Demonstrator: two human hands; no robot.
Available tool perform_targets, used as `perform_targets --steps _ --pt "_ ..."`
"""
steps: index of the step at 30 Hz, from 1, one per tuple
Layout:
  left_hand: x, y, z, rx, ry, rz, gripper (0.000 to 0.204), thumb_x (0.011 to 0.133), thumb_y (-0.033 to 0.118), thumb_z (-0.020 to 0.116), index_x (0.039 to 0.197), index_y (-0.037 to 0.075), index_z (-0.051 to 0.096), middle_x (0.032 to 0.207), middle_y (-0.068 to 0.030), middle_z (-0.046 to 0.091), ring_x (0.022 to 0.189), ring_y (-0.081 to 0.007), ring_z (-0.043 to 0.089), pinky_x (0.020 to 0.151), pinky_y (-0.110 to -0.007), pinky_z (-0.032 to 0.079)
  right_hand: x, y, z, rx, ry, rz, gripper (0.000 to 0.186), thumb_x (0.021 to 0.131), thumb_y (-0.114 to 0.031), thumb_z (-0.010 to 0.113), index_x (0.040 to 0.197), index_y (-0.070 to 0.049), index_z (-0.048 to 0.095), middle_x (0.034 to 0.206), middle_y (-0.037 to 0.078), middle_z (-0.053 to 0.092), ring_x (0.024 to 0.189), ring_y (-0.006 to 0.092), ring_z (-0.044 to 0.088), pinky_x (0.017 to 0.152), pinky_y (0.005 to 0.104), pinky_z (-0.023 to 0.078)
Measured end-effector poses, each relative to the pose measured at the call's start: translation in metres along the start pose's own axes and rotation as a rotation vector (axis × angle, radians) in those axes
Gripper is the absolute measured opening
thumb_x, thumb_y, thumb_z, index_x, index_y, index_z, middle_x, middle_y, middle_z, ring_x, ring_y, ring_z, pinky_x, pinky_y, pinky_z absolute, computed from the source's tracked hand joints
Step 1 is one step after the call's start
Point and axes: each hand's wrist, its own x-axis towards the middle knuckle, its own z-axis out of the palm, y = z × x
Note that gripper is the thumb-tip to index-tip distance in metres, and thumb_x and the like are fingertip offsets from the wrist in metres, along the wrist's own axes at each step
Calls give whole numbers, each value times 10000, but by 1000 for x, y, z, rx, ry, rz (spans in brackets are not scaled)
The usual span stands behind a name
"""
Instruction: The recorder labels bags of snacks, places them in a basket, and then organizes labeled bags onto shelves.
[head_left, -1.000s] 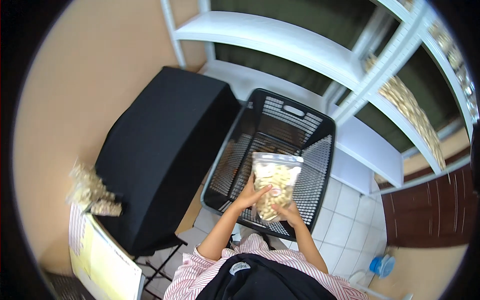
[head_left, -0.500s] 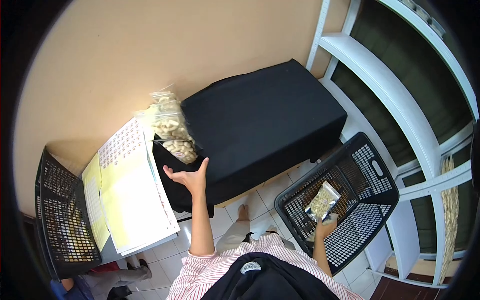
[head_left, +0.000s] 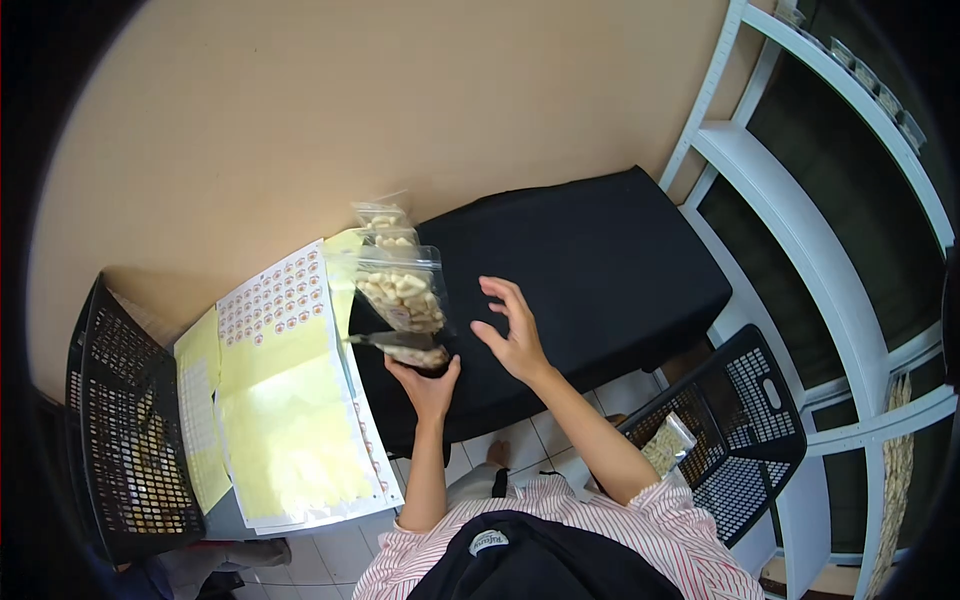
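Note:
My left hand (head_left: pixel 422 392) is at the front of a row of clear zip bags on the black-covered table (head_left: pixel 560 260). Its thumb and fingers reach around the lower part of the front bag of cashew-like pieces (head_left: pixel 412 352), which tilts and shows nearly edge-on, slightly blurred. Right behind stands another bag of the same pale pieces (head_left: pixel 402 300), upright, with one more bag (head_left: pixel 385 228) nearer the wall. To the right of them, my right hand (head_left: pixel 515 335) hovers over the black cloth with fingers apart, holding nothing.
Left of the bags lie yellow and white sticker sheets (head_left: pixel 290 400). A black crate (head_left: pixel 130 420) stands at the far left. Another black crate (head_left: pixel 745 440), at the lower right, holds a filled bag (head_left: pixel 668 445). White shelving (head_left: pixel 790 190) rises along the right; a person's leg (head_left: pixel 225 570) shows lower left.
My right hand has come up from the right crate to above the table, now empty. My left hand has closed around the front bag, which now tilts. The whole view has shifted.

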Motion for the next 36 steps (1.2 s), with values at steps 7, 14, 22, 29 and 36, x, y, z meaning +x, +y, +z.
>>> perform_targets --steps 7,14,22,29,36 --pt "-10 -19 0 -18 36 65 966 552 140 739 1227 -54 75 1199 -225 238 1113 -284 305 948 -328 234 48 29 47 -51 -89 98 234 723 -117 613 909 19 572 927 114 567 838 200 563 700 284 456" --pt "-36 -12 27 -190 22 -60 922 652 47 654 1258 -46 -35 1236 -213 216 1123 -269 291 945 -322 229 -30 8 -43 53 399 136 144 816 -66 511 862 28 610 859 78 603 710 106 569 610 219 480" --pt "-121 73 83 -237 -820 24 416 649 138 659 977 -51 483 876 -110 538 897 -230 484 853 -341 343 -231 -68 -203 -410 1035 127 150 823 -61 502 872 50 590 862 85 573 704 113 542 605 215 468" --pt "-242 96 139 -54 -1411 467 883 524 252 678 1197 -71 206 1077 -245 337 1000 -380 322 896 -432 291 -429 -13 -235 -733 1248 618 191 823 -141 513 852 24 605 668 59 584 552 94 530 525 207 443" --pt "-309 37 176 322 -1576 441 885 529 316 709 1183 -42 233 1096 -222 345 1039 -376 318 902 -450 291 -532 71 -236 -395 1255 1190 245 748 -178 526 921 -20 599 763 149 614 701 268 605 648 309 482"
